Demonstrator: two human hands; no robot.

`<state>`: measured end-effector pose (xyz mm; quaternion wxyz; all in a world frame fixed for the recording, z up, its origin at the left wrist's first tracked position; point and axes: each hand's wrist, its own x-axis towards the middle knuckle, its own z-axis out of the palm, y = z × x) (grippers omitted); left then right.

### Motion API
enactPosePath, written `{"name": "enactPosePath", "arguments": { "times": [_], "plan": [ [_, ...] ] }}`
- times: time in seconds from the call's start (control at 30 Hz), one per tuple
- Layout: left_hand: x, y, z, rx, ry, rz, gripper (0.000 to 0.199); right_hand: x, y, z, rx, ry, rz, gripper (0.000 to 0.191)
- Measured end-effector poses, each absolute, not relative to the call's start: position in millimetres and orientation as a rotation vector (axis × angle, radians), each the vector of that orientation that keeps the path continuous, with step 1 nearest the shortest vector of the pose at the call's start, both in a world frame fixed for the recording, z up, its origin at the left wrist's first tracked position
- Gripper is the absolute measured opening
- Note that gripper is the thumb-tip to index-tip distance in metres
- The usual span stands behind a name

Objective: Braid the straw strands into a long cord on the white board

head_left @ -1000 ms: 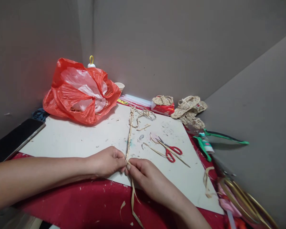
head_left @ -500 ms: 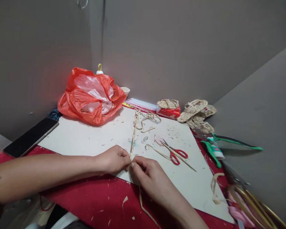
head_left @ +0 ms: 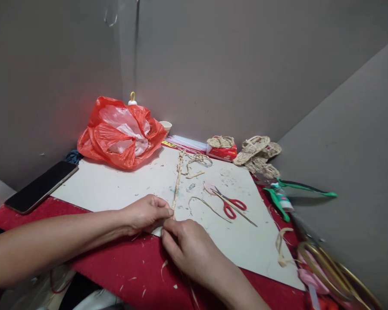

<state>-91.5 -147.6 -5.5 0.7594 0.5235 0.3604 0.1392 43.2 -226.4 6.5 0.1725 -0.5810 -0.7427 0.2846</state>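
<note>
A narrow braid of pale straw [head_left: 176,183] runs from the far part of the white board [head_left: 129,185] down to my fingers. My left hand [head_left: 150,212] pinches the braid's near end between thumb and fingers. Right beside it, my right hand [head_left: 189,243] is closed on a straw strand [head_left: 193,295] of the same braid, whose tail hangs down over the red cloth. The fingertips hide the exact crossing of the strands. To the right of the braid lie red-handled scissors [head_left: 230,204], with loose straw strips [head_left: 210,206] beside and across them.
A red plastic bag [head_left: 116,133] sits at the back left, near a phone [head_left: 42,185]. Woven straw sandals [head_left: 257,155] lie at the back right. Green-handled shears [head_left: 280,204], a small white bottle [head_left: 283,200] and large gold-handled scissors [head_left: 330,267] line the right edge.
My right hand has shifted slightly left and lower, now overlapping below my left fingertips. My left thumb now lies along the braid. The whole view has turned a little to the right.
</note>
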Motion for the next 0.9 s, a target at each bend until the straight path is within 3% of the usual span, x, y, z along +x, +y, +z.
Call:
{"name": "enactPosePath", "arguments": {
  "times": [0.1,0.27,0.47,0.77,0.9],
  "plan": [
    [-93.6,-146.4,-6.2,1.132,0.769,0.347,0.028,51.2,-225.1,15.1,-1.479,-1.972,1.073,0.031],
    [-96.5,-144.4,-5.6,1.151,0.739,0.339,0.029,66.7,-208.3,8.0,-1.633,-1.406,0.83,0.03],
    [-97.4,-138.5,-14.6,1.259,0.591,0.396,0.031,55.8,-197.3,-12.9,-1.347,-1.167,1.652,0.035],
    [-104.8,-130.7,-4.9,1.604,0.601,0.239,0.022,59.9,-192.3,-16.2,-1.238,-0.999,1.891,0.039],
    [-109.6,-130.1,2.6,1.84,0.673,0.208,0.02,56.4,-192.0,-19.1,-1.292,-1.018,1.82,0.039]
  ]
}}
